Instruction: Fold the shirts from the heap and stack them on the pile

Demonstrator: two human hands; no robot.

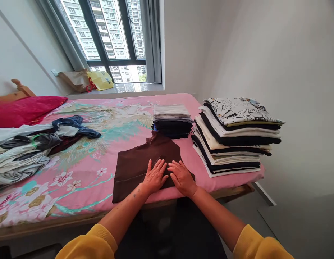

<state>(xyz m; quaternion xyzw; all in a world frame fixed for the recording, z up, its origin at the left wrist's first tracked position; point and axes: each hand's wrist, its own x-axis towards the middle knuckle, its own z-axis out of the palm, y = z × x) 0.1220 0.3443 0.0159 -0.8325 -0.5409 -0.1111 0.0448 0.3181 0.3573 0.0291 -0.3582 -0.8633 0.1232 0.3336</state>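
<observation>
A dark brown garment [134, 162] lies spread on the bed near its front edge; its exact kind is hard to make out. Flat on its right part rests my left hand [155, 175], fingers stretched out and pointing away from me. Just to the right, my right hand [182, 177] also presses on the brown cloth with fingers extended, close to the left one but apart from it. Neither hand grips anything. Behind the garment, touching its far end, stands a small pile of folded clothes [172, 127], grey above and black below.
A tall stack of folded clothes [237, 140] rises at the bed's right corner. Loose, crumpled clothes [29, 147] lie at the left on the pink floral sheet [107, 151]. Farther back are a red pillow [32, 108] and bags [100, 80] on the windowsill.
</observation>
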